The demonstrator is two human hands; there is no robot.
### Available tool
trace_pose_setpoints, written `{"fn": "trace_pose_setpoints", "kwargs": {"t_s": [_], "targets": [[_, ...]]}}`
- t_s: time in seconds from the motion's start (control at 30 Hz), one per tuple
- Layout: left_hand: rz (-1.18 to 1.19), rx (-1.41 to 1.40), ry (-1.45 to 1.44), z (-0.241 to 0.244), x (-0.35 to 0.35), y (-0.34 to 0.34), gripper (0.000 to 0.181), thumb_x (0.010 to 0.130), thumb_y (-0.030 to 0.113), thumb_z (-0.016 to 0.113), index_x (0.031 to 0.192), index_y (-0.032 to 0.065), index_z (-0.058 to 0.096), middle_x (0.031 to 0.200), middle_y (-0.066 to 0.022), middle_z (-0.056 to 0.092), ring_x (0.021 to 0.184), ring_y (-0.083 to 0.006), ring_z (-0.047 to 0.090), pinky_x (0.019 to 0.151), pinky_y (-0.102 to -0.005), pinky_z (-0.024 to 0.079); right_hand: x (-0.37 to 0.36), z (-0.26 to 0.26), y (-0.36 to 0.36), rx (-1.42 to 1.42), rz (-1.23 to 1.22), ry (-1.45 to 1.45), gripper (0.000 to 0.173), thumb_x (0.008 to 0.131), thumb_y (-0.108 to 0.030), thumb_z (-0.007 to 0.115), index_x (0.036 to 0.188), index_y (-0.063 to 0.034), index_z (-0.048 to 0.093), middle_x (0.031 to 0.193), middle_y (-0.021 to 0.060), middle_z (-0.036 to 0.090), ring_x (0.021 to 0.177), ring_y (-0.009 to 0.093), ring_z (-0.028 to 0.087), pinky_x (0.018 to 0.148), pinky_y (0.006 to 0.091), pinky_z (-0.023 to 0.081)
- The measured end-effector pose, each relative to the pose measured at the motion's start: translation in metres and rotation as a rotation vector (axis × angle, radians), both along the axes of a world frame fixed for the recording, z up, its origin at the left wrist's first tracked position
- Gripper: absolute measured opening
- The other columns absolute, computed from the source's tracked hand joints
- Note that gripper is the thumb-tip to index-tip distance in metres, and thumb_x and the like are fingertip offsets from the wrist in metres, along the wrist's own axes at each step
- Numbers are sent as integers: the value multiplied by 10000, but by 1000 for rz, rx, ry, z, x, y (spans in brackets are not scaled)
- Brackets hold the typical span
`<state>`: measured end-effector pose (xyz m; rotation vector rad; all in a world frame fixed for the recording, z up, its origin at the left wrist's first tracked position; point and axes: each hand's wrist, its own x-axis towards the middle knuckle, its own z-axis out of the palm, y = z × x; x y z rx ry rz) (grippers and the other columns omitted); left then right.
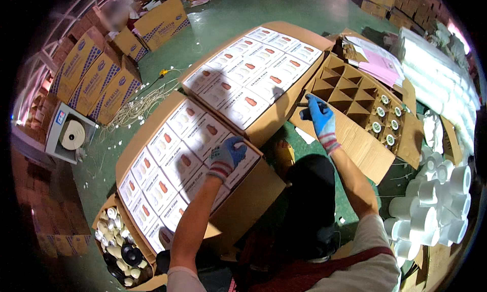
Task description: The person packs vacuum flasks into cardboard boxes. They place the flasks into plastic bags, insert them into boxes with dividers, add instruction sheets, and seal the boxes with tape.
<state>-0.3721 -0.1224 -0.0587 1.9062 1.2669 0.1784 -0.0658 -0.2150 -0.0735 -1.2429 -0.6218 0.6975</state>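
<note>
My left hand, in a grey and blue work glove, lies over the right part of an open carton filled with rows of white printed vacuum flask boxes. Its fingers curl at the carton's edge; whether they grip anything is not visible. My right hand, in a similar glove, is raised over a divided carton's flap and closed on a dark, slim object that I cannot identify. Beyond the left hand, a second open carton holds more of these boxes. The divided carton has several round-topped items in its cells.
A box of cream and black plastic parts stands at lower left. White cylinders are piled at right, below plastic-wrapped goods. Coiled cable lies on the green floor near stacked cartons. Pink and white papers lie behind the divided carton.
</note>
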Motion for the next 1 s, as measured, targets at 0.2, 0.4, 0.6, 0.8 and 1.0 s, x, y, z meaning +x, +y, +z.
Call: {"fn": "trace_pose_setpoints", "kwargs": {"t_s": [0.2, 0.4, 0.6, 0.8, 1.0], "targets": [[-83, 405, 240, -97, 77, 110, 598, 832, 456, 708, 1298, 100, 592, 1221, -202, 648, 1084, -362, 644, 953, -435, 499, 6, -25, -17, -8, 87, 74, 322, 1032, -203, 554, 1270, 4, 619, 941, 89, 725, 780, 137, 682, 728, 264, 552], [-155, 235, 231, -97, 109, 143, 746, 821, 478, 734, 1387, 68, 474, 1355, -214, 547, 1218, -371, 564, 1007, -424, 462, 28, -74, 5, -51, -6, 304, 394, 1030, -276, 557, 1303, 5, 593, 996, 101, 721, 873, 171, 695, 808, 306, 571], [-379, 630, 315, -103, 104, 140, 565, 879, 414, 684, 1324, 96, 544, 1257, -152, 631, 979, -322, 687, 830, -433, 543, 19, -96, 36, -33, 63, 276, 364, 1035, -224, 535, 1309, 12, 586, 1064, 111, 711, 917, 190, 697, 839, 331, 575], [-127, 505, 224, -63, 79, 158, 516, 880, 349, 679, 1321, 105, 566, 1223, -157, 652, 945, -342, 694, 804, -446, 560, 20, -83, 23, -12, 61, 281, 364, 1030, -214, 544, 1303, 25, 582, 1112, 144, 702, 959, 202, 695, 872, 339, 566], [-236, 483, 106, -55, 68, 144, 691, 864, 462, 712, 1407, 83, 515, 1381, -209, 557, 1260, -373, 548, 1049, -427, 457, 18, -95, 13, -34, 36, 335, 377, 1023, -227, 566, 1307, 20, 580, 1052, 136, 714, 923, 211, 699, 859, 346, 577]]}}
